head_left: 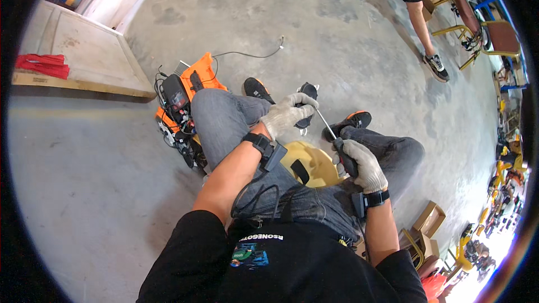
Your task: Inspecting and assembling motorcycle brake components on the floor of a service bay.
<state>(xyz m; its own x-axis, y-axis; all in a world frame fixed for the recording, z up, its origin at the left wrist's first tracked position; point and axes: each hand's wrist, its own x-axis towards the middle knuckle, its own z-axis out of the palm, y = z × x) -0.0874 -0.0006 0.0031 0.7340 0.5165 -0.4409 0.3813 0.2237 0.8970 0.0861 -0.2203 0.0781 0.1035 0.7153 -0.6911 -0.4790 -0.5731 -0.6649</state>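
My left hand, in a whitish knit glove, is closed around a dark, elongated part with light bits at its ends. A screwdriver lies in my gloved right hand, which is wrapped round its black and red handle. Its metal shaft points up and left, and the tip is close to my left fingertips beside the part. Whether the tip touches the part cannot be made out. Between my legs, below both hands, is a rounded yellow thing with a black strip on it.
An orange and black machine with cables lies by my left knee. A pale panel with a red cloth stands farther left. Another person's leg and chairs are at far right. Cardboard boxes sit at near right.
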